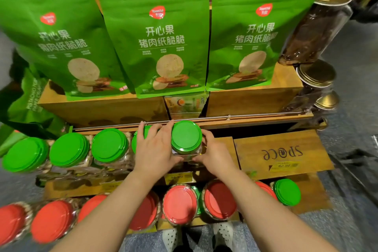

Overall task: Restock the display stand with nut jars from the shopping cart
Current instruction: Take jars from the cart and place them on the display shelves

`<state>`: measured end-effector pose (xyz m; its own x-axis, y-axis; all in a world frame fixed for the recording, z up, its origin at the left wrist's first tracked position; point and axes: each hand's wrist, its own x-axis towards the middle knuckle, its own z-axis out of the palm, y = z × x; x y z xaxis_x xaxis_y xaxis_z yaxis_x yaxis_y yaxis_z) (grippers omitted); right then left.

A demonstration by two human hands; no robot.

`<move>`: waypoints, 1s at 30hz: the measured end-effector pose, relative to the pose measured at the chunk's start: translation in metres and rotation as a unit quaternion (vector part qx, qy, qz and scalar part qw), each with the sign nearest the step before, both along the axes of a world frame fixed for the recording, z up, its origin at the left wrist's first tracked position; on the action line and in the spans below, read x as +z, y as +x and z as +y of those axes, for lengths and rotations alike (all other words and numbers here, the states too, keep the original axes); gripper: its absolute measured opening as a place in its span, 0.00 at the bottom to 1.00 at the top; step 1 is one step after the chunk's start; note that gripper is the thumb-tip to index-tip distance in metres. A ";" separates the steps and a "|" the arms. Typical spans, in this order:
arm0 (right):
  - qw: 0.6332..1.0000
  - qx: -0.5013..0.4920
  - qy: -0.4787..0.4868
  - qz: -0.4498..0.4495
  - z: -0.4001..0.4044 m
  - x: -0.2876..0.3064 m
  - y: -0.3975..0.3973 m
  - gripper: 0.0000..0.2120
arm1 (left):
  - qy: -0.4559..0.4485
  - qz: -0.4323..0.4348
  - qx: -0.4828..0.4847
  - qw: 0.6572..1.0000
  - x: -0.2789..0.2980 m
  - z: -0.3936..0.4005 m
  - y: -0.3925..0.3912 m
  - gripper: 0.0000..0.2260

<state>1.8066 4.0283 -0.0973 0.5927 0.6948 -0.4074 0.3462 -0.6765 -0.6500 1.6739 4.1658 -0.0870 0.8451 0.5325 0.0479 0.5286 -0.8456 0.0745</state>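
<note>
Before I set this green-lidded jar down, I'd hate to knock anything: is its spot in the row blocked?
Nothing visible blocks it. Both hands hold the jar at the row's right end; bare wooden shelf lies beside it.

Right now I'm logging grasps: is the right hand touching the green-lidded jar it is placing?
Touching. The head view shows the right hand with fingers curled against the side of the green-lidded jar, no gap; the left hand grips the other side.
</note>
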 end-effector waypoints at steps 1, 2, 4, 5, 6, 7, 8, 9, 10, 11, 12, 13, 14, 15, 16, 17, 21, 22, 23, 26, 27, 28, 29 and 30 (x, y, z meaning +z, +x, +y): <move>1.000 -0.002 0.002 0.002 0.000 -0.001 0.000 0.44 | 0.009 0.003 -0.005 1.000 -0.001 0.000 0.001 0.54; 1.000 -0.004 0.003 0.003 -0.001 -0.003 -0.001 0.44 | 0.018 0.004 -0.008 1.000 -0.003 0.000 0.001 0.55; 1.000 -0.009 0.003 0.002 -0.001 -0.005 -0.002 0.44 | 0.033 0.004 -0.014 0.999 -0.005 0.000 0.001 0.57; 1.000 -0.011 0.005 0.003 0.000 -0.006 -0.004 0.43 | 0.038 0.007 -0.016 0.999 -0.005 0.000 0.002 0.58; 1.000 -0.013 0.007 0.002 0.001 -0.007 -0.004 0.43 | 0.043 0.013 -0.016 0.999 -0.006 0.000 0.002 0.58; 1.000 -0.015 0.005 0.000 0.001 -0.008 -0.004 0.43 | 0.045 0.020 -0.015 0.999 -0.006 0.000 0.002 0.58; 1.000 -0.017 0.003 -0.002 0.002 -0.008 -0.005 0.44 | 0.046 0.027 -0.013 0.998 -0.006 0.000 0.002 0.58; 1.000 -0.017 0.001 -0.003 0.003 -0.008 -0.004 0.44 | 0.045 0.034 -0.012 0.998 -0.007 0.000 0.003 0.58; 1.000 -0.018 -0.002 -0.003 0.003 -0.008 -0.004 0.44 | 0.044 0.042 -0.012 0.998 -0.006 0.000 0.003 0.58; 1.000 -0.017 -0.006 -0.005 0.003 -0.008 -0.003 0.44 | 0.043 0.049 -0.013 0.998 -0.006 0.000 0.003 0.57; 1.000 -0.015 -0.012 -0.007 0.004 -0.008 -0.003 0.44 | 0.043 0.054 -0.015 0.997 -0.005 0.000 0.004 0.57; 1.000 -0.011 -0.019 -0.011 0.004 -0.008 -0.002 0.44 | 0.043 0.057 -0.016 0.997 -0.004 0.000 0.004 0.57; 0.999 -0.007 -0.027 -0.017 0.004 -0.008 -0.002 0.44 | 0.041 0.060 -0.016 0.997 -0.003 0.001 0.004 0.57; 0.999 -0.005 -0.033 -0.021 0.005 -0.008 -0.001 0.44 | 0.037 0.064 -0.017 0.997 -0.001 0.002 0.004 0.57; 0.999 -0.004 -0.037 -0.024 0.005 -0.007 -0.001 0.44 | 0.034 0.069 -0.019 0.997 0.000 0.003 0.005 0.56; 0.999 -0.004 -0.040 -0.025 0.006 -0.006 -0.001 0.45 | 0.031 0.073 -0.021 0.997 0.001 0.005 0.005 0.56; 0.999 -0.005 -0.050 -0.016 0.006 -0.003 -0.001 0.47 | 0.011 0.081 -0.025 0.996 0.007 0.006 0.006 0.56; 0.999 -0.009 -0.052 -0.012 0.006 -0.001 -0.002 0.48 | 0.007 0.080 -0.026 0.996 0.010 0.005 0.006 0.56; 0.998 -0.013 -0.055 -0.009 0.005 0.001 -0.002 0.49 | 0.005 0.080 -0.027 0.996 0.012 0.005 0.006 0.57; 0.998 -0.022 -0.058 -0.009 0.001 0.009 -0.004 0.51 | 0.001 0.078 -0.033 0.996 0.020 0.004 0.005 0.58; 0.998 -0.027 -0.055 -0.007 -0.001 0.013 -0.003 0.51 | 0.000 0.076 -0.037 0.996 0.024 0.004 0.005 0.58; 0.998 -0.030 -0.051 -0.003 -0.003 0.018 -0.003 0.51 | -0.002 0.077 -0.041 0.996 0.027 0.004 0.004 0.58; 0.998 -0.031 -0.048 -0.003 -0.005 0.022 -0.004 0.51 | -0.002 0.078 -0.043 0.996 0.031 0.004 0.002 0.58; 0.998 -0.031 -0.045 -0.008 -0.008 0.028 -0.004 0.50 | 0.001 0.074 -0.047 0.996 0.037 0.005 0.001 0.58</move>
<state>1.8021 4.0207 -0.0695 0.6406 0.6172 -0.4568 0.3107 -0.7524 -0.5809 1.6747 4.1706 -0.0499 0.8891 0.4506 -0.0801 0.4521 -0.8920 0.0006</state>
